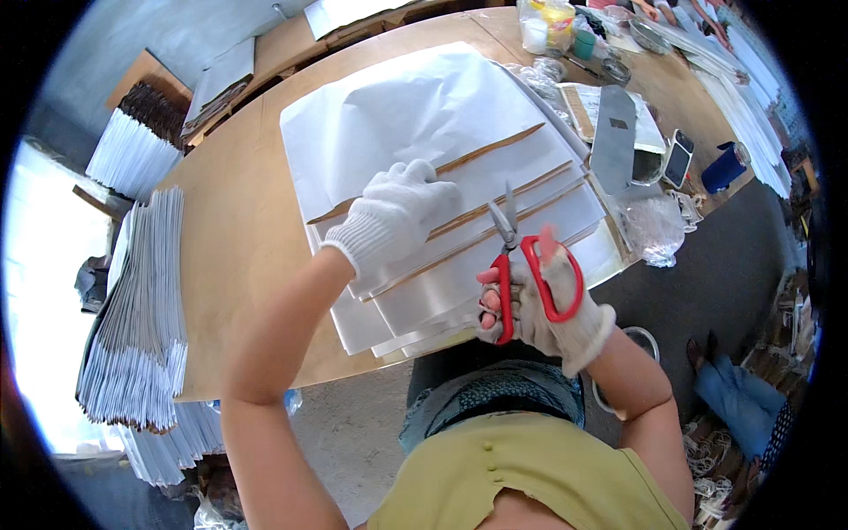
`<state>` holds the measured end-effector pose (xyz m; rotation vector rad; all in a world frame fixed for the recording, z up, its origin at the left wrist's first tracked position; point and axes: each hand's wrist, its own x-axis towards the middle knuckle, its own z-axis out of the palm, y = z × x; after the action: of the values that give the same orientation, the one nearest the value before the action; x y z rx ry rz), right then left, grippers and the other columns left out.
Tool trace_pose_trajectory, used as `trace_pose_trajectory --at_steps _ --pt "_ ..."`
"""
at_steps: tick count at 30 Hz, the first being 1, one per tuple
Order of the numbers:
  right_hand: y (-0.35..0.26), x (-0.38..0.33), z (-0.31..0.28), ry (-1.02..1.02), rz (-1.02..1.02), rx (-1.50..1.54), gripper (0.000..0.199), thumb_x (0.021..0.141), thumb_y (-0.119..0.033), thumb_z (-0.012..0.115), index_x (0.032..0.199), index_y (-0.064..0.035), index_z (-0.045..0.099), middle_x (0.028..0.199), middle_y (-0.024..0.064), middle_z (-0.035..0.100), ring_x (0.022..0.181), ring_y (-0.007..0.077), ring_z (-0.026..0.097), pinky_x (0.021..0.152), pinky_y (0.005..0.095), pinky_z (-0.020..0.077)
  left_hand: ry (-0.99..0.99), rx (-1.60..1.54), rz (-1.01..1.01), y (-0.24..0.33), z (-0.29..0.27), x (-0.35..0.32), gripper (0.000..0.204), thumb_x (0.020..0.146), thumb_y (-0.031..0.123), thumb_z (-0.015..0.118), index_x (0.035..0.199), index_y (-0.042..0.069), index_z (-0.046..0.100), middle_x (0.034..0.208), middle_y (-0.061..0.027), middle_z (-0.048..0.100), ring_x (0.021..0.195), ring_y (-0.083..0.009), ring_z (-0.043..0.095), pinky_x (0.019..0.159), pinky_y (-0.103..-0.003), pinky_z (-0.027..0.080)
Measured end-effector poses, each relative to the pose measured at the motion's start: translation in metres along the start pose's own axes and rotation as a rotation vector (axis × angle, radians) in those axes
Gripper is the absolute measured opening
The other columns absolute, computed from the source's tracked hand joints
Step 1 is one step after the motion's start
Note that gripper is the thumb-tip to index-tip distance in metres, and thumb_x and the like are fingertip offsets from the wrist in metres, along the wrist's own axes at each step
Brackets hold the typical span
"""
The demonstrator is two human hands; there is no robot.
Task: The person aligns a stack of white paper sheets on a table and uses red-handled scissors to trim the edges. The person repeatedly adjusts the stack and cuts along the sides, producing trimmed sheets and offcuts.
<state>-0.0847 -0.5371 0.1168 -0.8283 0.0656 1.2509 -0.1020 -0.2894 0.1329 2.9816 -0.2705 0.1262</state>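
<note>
A stack of large white papers with brown edges [397, 106] lies fanned out on the table. My left hand [402, 205], in a white knitted glove, rests on the stack at the top paper's brown edge. Its fingers are bent against the paper, and their tips are partly hidden. Over the stack's near right corner, my right hand [534, 300] holds red-handled scissors [503, 276]. Their blades stand apart and point away from me over the papers. That hand's glove leaves the fingertips bare.
Tall bundles of folded white paper [146, 309] stand along the left of the wooden table [230, 177]. At its right lie a grey metal plate [612, 137], a phone [678, 159], a blue cylinder [724, 168] and clear plastic [655, 228]. Other people's hands show at the far right.
</note>
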Motion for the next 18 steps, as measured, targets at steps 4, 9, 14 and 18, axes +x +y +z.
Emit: trace_pose_trajectory --at_steps 4,9,14,18 --pt "-0.012 0.014 -0.016 -0.005 -0.019 -0.107 0.1 0.077 -0.087 0.034 0.105 0.0064 0.056 0.074 0.0094 0.055 0.064 0.0233 0.057 0.064 0.0347 0.0499 -0.088 0.038 -0.156 0.028 -0.007 0.006 0.039 0.084 0.034 0.065 0.114 0.01 0.06 0.11 -0.015 0.056 0.104 -0.0336 0.055 0.094 -0.043 0.045" --pt "-0.015 0.009 -0.012 0.04 -0.139 -0.313 0.1 0.076 -0.088 0.034 0.101 0.0061 0.056 0.068 0.0074 0.055 0.06 0.0219 0.057 0.061 0.0336 0.0504 0.058 0.032 -0.312 0.042 0.0 0.008 0.043 0.081 0.038 0.067 0.112 0.008 0.06 0.106 -0.0159 0.057 0.099 -0.0332 0.058 0.086 -0.044 0.049" --pt "-0.017 0.024 -0.035 -0.01 0.038 -0.038 0.101 0.076 -0.087 0.037 0.1 0.0085 0.056 0.07 0.0095 0.057 0.061 0.0255 0.06 0.062 0.0343 0.052 0.109 0.066 -0.223 0.036 0.008 0.008 0.04 0.082 0.039 0.067 0.108 0.009 0.06 0.099 -0.0152 0.059 0.094 -0.0334 0.06 0.082 -0.044 0.049" --pt "-0.019 0.024 -0.036 -0.005 -0.033 -0.341 0.093 0.081 -0.084 0.034 0.101 0.0042 0.058 0.072 0.0086 0.057 0.063 0.0243 0.061 0.062 0.0337 0.0518 0.147 0.125 -0.261 0.042 0.013 0.01 0.034 0.084 0.036 0.065 0.105 0.009 0.06 0.094 -0.0141 0.059 0.089 -0.0332 0.061 0.077 -0.045 0.05"
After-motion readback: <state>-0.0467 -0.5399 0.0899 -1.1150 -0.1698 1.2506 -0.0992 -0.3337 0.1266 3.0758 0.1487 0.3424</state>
